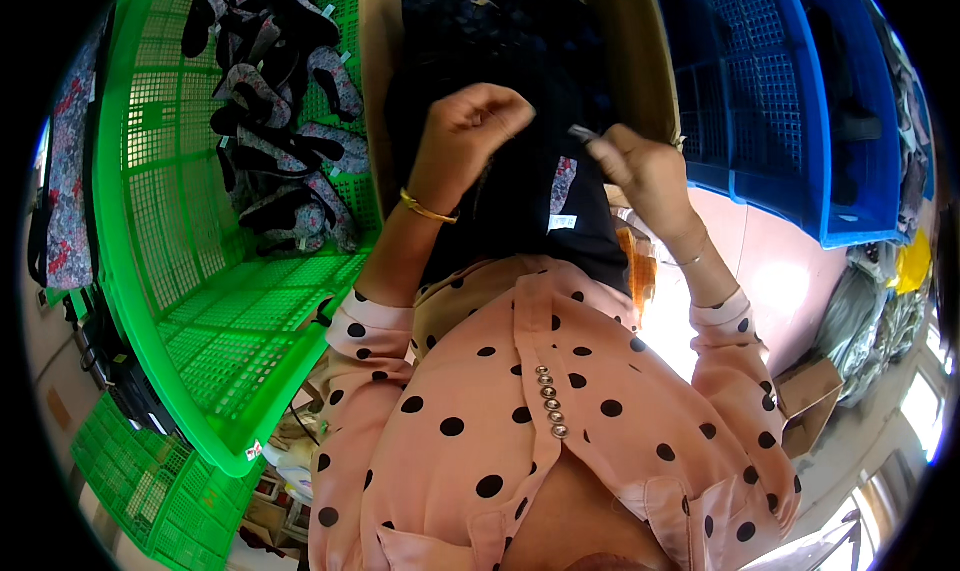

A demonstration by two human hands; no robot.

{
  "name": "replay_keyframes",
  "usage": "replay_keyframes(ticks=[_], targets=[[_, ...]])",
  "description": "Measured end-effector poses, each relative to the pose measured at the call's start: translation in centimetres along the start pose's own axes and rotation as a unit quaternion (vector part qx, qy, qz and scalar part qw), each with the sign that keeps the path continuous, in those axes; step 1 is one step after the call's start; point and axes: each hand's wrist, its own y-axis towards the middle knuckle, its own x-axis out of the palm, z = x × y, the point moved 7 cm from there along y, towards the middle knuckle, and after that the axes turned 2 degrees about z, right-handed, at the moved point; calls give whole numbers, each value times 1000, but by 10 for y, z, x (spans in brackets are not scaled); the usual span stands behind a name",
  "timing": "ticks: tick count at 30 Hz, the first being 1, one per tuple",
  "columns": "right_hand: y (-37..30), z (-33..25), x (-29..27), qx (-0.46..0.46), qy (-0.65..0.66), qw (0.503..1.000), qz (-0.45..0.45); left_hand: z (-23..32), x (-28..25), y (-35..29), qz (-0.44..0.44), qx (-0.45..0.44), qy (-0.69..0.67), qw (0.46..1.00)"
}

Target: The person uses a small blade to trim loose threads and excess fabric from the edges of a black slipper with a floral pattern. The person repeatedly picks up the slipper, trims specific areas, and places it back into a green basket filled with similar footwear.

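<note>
My left hand (474,126) is raised over black fabric (480,206) that covers my lap, its fingers curled into a pinch. Whatever the pinch holds, if anything, is too small or dark to make out. To its right, and apart from it, my right hand (645,166) grips a small tool with a shiny tip (581,132); motion blur hides its exact kind. Below and between the hands, a grey-and-red floral strip (563,181) lies on the black fabric, with a white label (562,222) at its lower end.
At left stands a green plastic crate (170,261) with several floral and black padded pieces (265,96) in it. Ahead, an open cardboard box (630,41) contains dark material. A blue crate (830,111) is at right, beside a yellow bag (912,263) and clear plastic wrapping (868,306).
</note>
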Motion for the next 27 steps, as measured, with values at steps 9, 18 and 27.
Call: replay_keyframes(ticks=[9, 18, 27], targets=[[33, 15, 45, 186, 335, 921, -73, -17, -12, -39, -24, 9, 172, 985], [25, 4, 29, 226, 566, 791, -53, -6, -17, -41, -47, -95, 28, 994], [-32, -67, -17, 6, 246, 963, -106, 34, -30, -76, 190, -109, -301, 928]])
